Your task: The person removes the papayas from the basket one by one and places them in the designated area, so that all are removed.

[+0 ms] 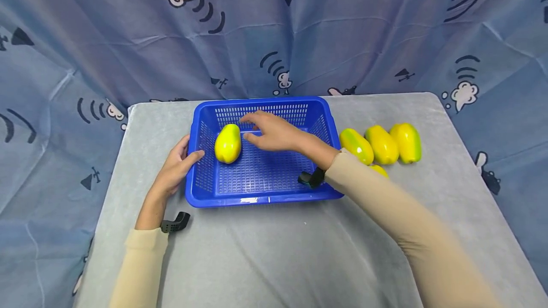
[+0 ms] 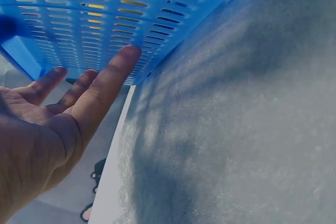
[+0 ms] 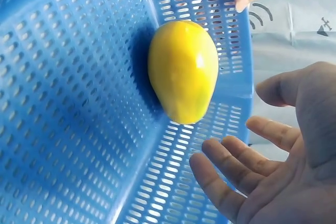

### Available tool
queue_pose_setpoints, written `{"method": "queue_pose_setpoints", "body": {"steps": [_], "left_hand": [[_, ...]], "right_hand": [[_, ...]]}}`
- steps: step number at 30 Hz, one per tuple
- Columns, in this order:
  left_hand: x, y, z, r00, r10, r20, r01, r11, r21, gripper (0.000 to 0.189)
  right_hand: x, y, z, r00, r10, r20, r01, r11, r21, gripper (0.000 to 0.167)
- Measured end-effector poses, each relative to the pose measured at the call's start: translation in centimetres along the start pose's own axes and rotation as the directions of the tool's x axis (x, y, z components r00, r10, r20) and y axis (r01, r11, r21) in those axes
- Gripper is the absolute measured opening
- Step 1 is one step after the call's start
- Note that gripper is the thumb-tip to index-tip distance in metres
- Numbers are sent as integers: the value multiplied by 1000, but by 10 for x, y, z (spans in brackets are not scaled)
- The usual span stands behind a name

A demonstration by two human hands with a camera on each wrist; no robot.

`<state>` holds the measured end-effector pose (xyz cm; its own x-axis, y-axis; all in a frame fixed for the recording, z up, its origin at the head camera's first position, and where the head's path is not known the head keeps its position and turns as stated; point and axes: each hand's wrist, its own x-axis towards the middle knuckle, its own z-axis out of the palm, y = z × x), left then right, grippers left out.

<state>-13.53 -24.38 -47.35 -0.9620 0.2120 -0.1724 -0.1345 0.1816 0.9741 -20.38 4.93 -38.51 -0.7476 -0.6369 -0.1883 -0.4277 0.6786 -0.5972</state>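
Observation:
A yellow-green papaya [image 1: 228, 143], glossy like a model fruit, lies in the left part of a blue plastic basket [image 1: 265, 199]. My right hand [image 1: 274, 131] hovers over the basket, just right of the papaya, fingers spread and slightly bent. In the right wrist view, a gap separates its fingers [image 3: 220, 174] from the papaya [image 3: 184, 72], and nothing is held. My left hand [image 1: 175, 165] holds the basket's left side, thumb over the rim. Seen from the left wrist, its fingers [image 2: 107, 80] lie along the outside of the slotted wall [image 2: 121, 14].
Right of the basket, several more papayas [image 1: 382, 144] lie together on the grey-covered table [image 1: 257, 255]; one is partly hidden by my right sleeve [image 1: 381, 203]. Behind the table hangs a blue patterned curtain [image 1: 342, 27].

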Motion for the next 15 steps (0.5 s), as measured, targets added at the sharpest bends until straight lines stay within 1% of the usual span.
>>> {"method": "queue_pose_setpoints", "body": {"steps": [4, 8, 10, 12, 15], "left_hand": [[1, -1, -1, 1000, 2, 3, -2, 1000, 1, 65], [1, -1, -2, 1000, 4, 5, -4, 1000, -1, 64], [1, -1, -3, 1000, 7, 4, -7, 1000, -2, 64], [0, -1, -2, 1000, 10, 2, -10, 1000, -2, 64], [1, -1, -1, 1000, 13, 5, -13, 1000, -6, 64]], "right_hand": [[11, 2, 7, 1000, -8, 16, 7, 999, 36, 46], [23, 3, 15, 1000, 19, 24, -20, 998, 62, 44], [29, 2, 19, 998, 53, 14, -54, 997, 48, 45], [34, 0, 23, 995, 104, -1, -104, 993, 48, 47], [39, -3, 27, 981, 191, -13, -190, 979, 70, 55]]}}
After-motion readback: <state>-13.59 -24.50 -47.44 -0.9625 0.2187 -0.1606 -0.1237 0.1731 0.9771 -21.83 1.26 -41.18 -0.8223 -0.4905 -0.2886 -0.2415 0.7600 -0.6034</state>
